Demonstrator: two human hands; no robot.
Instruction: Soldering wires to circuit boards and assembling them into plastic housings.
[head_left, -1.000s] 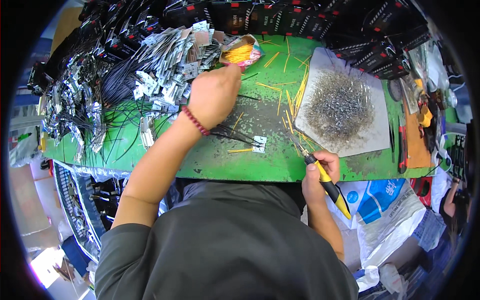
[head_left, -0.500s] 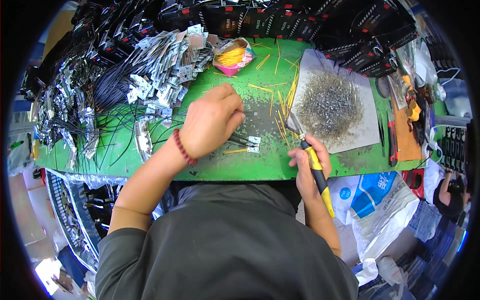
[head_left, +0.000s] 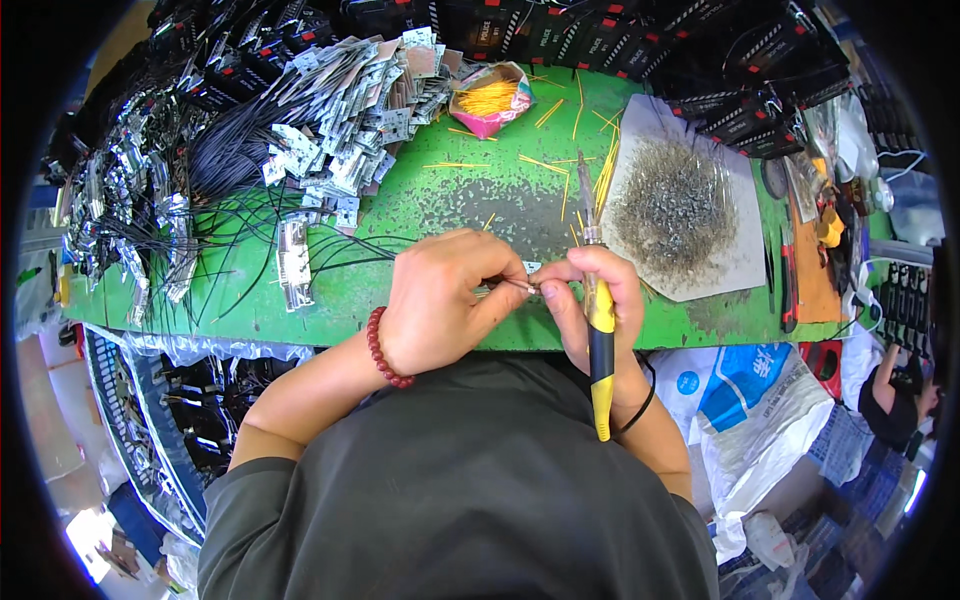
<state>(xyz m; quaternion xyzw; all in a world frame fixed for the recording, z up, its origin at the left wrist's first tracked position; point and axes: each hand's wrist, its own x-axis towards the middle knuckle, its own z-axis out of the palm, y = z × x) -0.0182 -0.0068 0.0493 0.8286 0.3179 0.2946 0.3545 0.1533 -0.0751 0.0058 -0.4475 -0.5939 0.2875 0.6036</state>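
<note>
My right hand (head_left: 610,300) holds a yellow-and-black soldering iron (head_left: 601,335), its metal shaft pointing to the far side of the green bench. The thumb and index finger of that hand also reach to a thin wire end (head_left: 533,289). My left hand (head_left: 445,285), with a red bead bracelet (head_left: 379,352) at its wrist, pinches this wire from the other side. Just behind the fingertips shows part of a small pale circuit board (head_left: 533,267); the rest of it is hidden. Several yellow wires (head_left: 607,175) lie beyond the iron.
Many circuit boards with black wires (head_left: 340,110) are heaped at the far left. A pink box (head_left: 487,124) holds yellow wires. On the right, a pale sheet (head_left: 735,275) bears a grey heap of bits. Red-handled pliers (head_left: 789,285) lie further right, and black printed cases (head_left: 560,40) line the back.
My left hand has moved nearer and right, down to the small board. My right hand has come left to meet it, and the soldering iron has swung to point straight away from me.
</note>
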